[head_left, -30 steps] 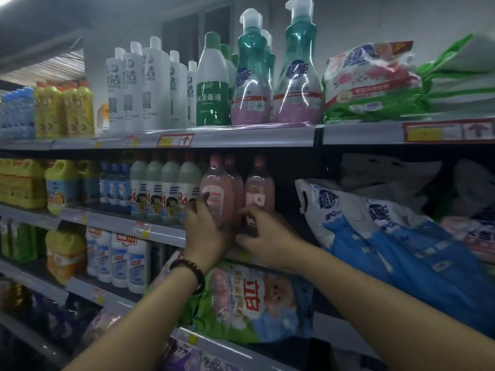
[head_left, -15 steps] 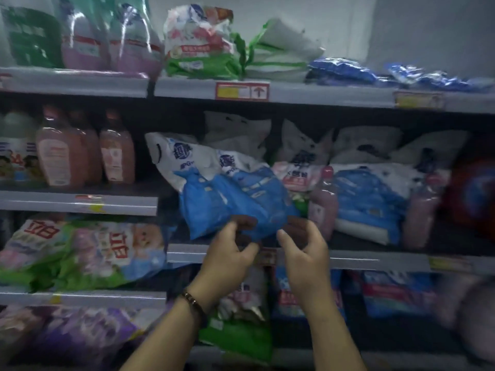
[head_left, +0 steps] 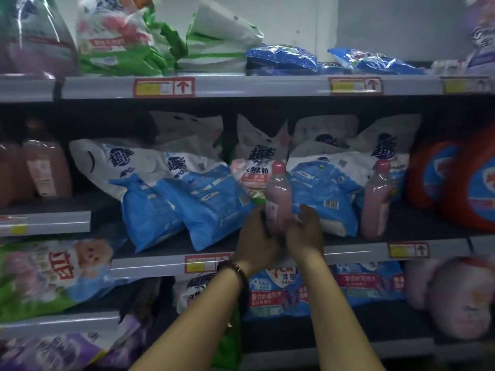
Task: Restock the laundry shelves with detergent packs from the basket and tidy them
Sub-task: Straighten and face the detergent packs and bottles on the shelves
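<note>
Several grey shelves (head_left: 267,87) fill our view, each packed with laundry goods. On the middle shelf (head_left: 353,251) we see blue-and-white detergent packs (head_left: 211,202) leaning forward in overlapping rows. All are sealed, so their contents stay hidden from us. To their right stand big red tubs (head_left: 455,183), blurred. On the top board lie green-and-white bags (head_left: 117,44) and, beside them, flat blue packets (head_left: 281,57). More printed bags (head_left: 367,285) sit on the shelf below.

Among the detergent packs, at the front of the middle shelf, a clear bottle (head_left: 278,194) stands upright, filled nearly to its pink cap with pink liquid. A second pink bottle (head_left: 376,202) stands further right.

We see the left hand (head_left: 254,236) wrapped round the first bottle's lower part and the right hand (head_left: 305,231) curled against its other side, thumb raised. A dark bracelet (head_left: 235,269) circles the left wrist.
</note>
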Demonstrator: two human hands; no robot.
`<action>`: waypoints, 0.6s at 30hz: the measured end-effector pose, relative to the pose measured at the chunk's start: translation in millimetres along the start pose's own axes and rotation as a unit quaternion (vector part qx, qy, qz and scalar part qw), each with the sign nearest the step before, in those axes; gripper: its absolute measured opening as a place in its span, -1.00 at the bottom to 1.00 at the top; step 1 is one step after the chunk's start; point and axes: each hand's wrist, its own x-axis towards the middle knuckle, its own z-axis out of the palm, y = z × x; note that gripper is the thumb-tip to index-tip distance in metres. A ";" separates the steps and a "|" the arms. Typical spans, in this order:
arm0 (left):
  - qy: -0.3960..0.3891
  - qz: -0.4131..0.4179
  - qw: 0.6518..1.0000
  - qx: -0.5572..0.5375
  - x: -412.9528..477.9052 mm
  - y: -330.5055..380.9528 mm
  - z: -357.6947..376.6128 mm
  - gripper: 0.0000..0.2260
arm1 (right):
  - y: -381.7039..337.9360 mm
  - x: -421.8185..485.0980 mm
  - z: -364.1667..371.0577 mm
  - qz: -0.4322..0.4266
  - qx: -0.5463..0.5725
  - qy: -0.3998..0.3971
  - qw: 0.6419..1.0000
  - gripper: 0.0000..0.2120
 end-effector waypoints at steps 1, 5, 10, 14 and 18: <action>0.011 0.012 1.000 0.008 6.0 -2.2 4.7 -0.72 | 1.4 3.3 1.8 0.002 0.017 -0.017 1.000 -0.61; 0.008 0.035 0.999 0.023 25.4 -7.8 16.7 -0.59 | 3.6 6.9 3.9 0.000 0.083 -0.050 0.995 -0.80; 0.037 -0.031 0.998 -0.046 31.4 -26.6 28.0 -0.60 | 10.3 4.6 -3.4 -0.010 0.095 -0.062 0.993 -0.76; 0.085 -0.002 0.993 -0.077 21.2 -20.9 19.6 -0.66 | 9.4 -10.1 -0.3 -0.040 0.119 -0.037 0.991 -0.74; 0.108 -0.005 0.990 -0.090 10.1 -5.0 -11.7 -0.71 | -3.9 -33.8 4.5 -0.091 0.141 -0.056 0.984 -0.73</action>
